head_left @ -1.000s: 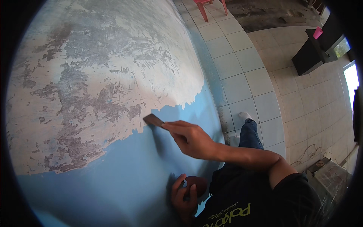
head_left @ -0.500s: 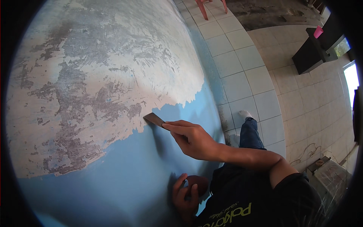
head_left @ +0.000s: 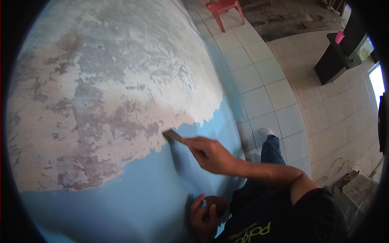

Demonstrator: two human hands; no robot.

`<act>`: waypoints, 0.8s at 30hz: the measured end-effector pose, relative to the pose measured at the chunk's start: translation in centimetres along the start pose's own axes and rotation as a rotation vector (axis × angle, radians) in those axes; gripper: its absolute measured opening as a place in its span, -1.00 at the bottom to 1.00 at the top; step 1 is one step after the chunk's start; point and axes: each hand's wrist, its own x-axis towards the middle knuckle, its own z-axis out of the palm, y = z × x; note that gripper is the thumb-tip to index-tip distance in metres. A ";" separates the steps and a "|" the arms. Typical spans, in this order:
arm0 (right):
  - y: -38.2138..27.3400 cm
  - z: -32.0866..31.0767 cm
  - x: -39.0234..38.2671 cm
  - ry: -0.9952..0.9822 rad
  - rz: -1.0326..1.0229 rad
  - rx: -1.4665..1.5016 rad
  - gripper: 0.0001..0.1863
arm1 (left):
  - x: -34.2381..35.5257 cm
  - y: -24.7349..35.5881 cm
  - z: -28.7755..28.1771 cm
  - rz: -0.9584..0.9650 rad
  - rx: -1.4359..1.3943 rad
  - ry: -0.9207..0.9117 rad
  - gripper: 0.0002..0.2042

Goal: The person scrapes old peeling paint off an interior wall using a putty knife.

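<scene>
My right hand (head_left: 212,156) is closed round a putty knife (head_left: 172,135), gripping it at its near end. Its flat blade points left and meets the wall at the ragged border between the blue paint (head_left: 142,182) and the pale, scraped area (head_left: 142,97). Grey and whitish patches mottle that bare area. Lower down, close to my body, my left hand (head_left: 200,220) has its fingers curled about a dark reddish, rounded object (head_left: 216,205). Its exact kind is unclear, and the palm side is partly hidden.
Tiled floor (head_left: 267,97) runs along the wall's foot, where my leg in jeans (head_left: 272,150) stands. A red plastic chair (head_left: 222,6) is at the far end. Further right are a dark stand (head_left: 334,60) with a pink cup (head_left: 339,37) and a box-like object (head_left: 356,190).
The whole view has shifted, so wall and floor appear lower and more of the red chair shows. The putty knife stays at the paint border; both hands keep their holds.
</scene>
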 end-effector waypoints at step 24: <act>-0.6 -0.8 0.1 0.004 0.034 0.043 -0.68 | 0.4 1.1 -0.2 0.118 -0.018 0.043 -0.78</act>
